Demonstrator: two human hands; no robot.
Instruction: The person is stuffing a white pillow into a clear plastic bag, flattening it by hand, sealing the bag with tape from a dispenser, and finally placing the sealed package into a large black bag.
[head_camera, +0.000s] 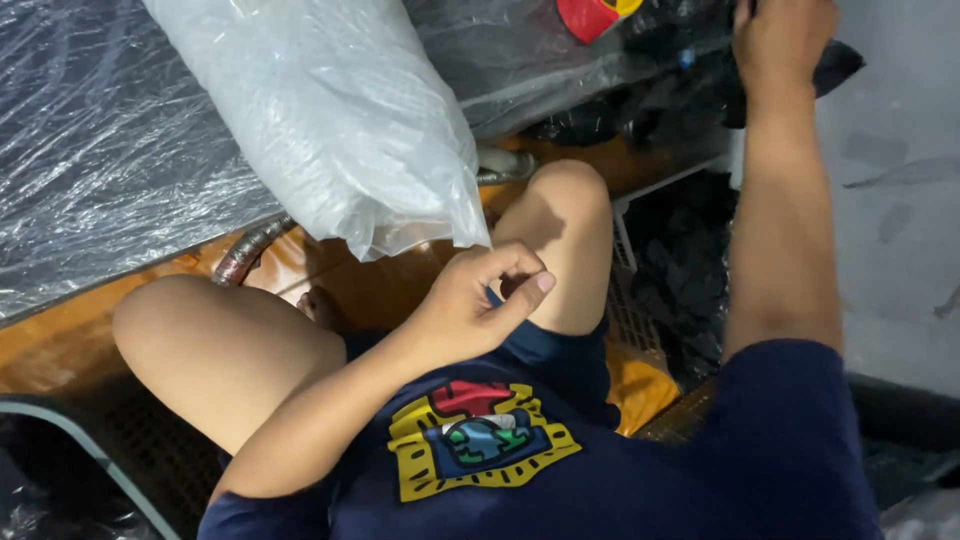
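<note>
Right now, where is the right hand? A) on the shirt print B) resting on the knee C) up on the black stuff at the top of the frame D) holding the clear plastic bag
C: the right hand is stretched up onto the black material, while the left hand sits loosely curled by the knee.

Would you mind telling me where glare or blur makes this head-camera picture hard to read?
In the head view, glare streaks the clear plastic sheeting at upper left and the white plastic bag; the dark items under the right hand sink into shadow, so I cannot tell their shapes or the grip; the left hand, fingers curled over the lap, is sharp and evenly lit.
</note>
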